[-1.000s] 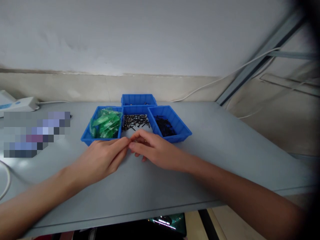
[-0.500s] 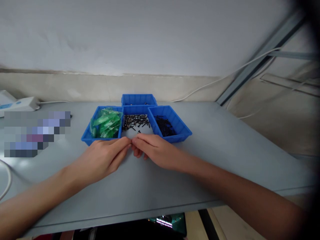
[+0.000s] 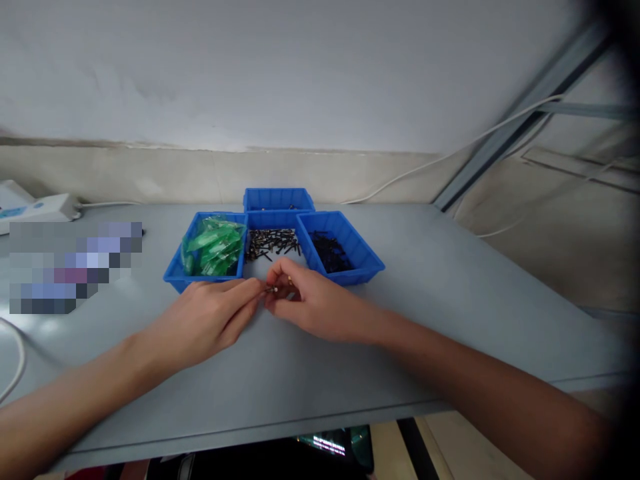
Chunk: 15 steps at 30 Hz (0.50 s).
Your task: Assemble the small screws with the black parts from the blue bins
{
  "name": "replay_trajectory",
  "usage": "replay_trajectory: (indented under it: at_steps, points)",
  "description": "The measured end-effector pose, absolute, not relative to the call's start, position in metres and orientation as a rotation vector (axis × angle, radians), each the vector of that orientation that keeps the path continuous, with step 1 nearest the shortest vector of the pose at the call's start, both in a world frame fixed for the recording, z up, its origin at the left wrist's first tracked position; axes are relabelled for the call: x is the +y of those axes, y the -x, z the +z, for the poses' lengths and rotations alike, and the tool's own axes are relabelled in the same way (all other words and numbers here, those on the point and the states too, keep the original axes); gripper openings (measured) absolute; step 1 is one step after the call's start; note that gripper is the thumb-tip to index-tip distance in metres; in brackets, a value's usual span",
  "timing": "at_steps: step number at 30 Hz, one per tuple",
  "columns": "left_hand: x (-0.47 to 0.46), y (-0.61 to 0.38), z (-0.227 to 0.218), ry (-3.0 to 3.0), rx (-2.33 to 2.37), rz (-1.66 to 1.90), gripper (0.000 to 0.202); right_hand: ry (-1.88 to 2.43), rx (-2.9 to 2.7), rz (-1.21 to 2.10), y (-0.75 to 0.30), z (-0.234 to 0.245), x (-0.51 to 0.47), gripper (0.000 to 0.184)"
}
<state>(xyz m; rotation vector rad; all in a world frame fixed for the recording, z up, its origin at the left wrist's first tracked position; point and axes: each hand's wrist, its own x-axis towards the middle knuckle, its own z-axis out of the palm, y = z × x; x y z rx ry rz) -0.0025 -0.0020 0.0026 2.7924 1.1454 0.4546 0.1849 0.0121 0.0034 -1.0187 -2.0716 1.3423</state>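
Pinching one small metal piece (image 3: pixel 274 289) between them, the left hand (image 3: pixel 205 321) and right hand (image 3: pixel 316 305) touched fingertips, both clamped on it, just near of the blue screw tray (image 3: pixel 273 220).

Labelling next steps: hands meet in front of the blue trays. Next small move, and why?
Probably let the left hand release: it and the right hand both pinch one small metal piece over the table, so neither is free for the tray of screws.

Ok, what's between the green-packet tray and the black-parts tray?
A pile of small dark screws lies between the green-packet tray and the black-parts tray, seen in the head view. Left hand and right hand pinch a small part just before it.
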Motion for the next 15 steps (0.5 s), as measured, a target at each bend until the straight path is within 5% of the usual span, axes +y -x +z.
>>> replay_trajectory:
  at_steps: [7,12,15]
  points:
    - [-0.003,0.0032,0.0044,-2.806,1.168,0.469,0.023,1.002,-2.122,1.375,-0.1866,0.0028,0.0132,0.036]
    - [-0.0037,0.0039,0.0031,-2.805,1.154,0.449,0.024,1.08,-2.127,1.374,-0.1874,0.0057,0.0107,0.01]
    - [-0.004,0.0045,0.0042,-2.802,1.201,0.452,0.024,1.06,-2.094,1.389,-0.1867,0.0078,0.0104,0.011]
